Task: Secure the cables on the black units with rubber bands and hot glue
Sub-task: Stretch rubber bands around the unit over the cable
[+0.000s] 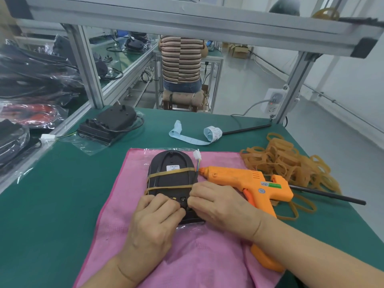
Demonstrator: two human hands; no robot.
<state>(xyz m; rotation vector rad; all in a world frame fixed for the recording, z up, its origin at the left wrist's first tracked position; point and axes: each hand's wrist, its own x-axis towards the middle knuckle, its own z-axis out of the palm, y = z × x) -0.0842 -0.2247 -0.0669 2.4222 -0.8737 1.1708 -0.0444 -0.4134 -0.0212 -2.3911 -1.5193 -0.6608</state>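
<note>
Both hands work at the near end of the unit [172, 179]: left hand [155, 217] curls on its edge, right hand [216, 202] pinches there, likely a cable | two bands [166, 189] already cross it | unit on cloth [116, 215], probably as padding | glue gun [249, 183] just beside, ready | spare bands [286, 161] further right.

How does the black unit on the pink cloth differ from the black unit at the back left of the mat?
The black unit on the pink cloth has two rubber bands across it; the back-left unit shows none. The near one lies on the pink cloth, worked on by the left hand and right hand; the far one lies untouched on the green mat. Both are black, rounded, and sit on clear plastic.
</note>
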